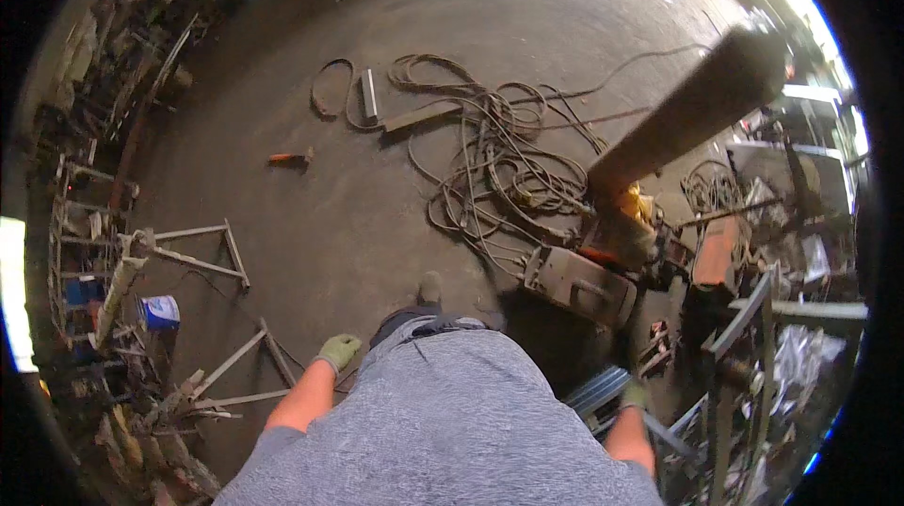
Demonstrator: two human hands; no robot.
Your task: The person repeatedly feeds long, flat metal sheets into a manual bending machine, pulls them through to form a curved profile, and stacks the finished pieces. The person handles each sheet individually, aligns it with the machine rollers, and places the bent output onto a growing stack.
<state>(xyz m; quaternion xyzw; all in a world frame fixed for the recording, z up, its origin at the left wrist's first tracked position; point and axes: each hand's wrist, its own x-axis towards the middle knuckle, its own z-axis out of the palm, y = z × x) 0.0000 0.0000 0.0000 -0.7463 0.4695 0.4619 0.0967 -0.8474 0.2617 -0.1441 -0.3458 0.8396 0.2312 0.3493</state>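
Note:
My left hand (339,352), in a pale green work glove, hangs at my left side with its fingers loosely extended and nothing in it. Close to it are the thin metal bars of a triangular frame (273,355) on the floor. My right hand (637,396), gloved alike, is low at my right side, beside a bundle of bluish-grey metal profiles (599,390). Its fingers are too dim and small to make out, so a grip on the profiles cannot be confirmed. Ahead on the floor lies a hammer (292,159) with an orange handle.
Tangled cables (499,158) spread ahead, near a short metal bar (368,96). A boxy machine (579,288) stands front right by a thick post (692,111). At left are another metal frame (202,252), a blue-and-white bucket (159,312) and a cluttered rack (85,252).

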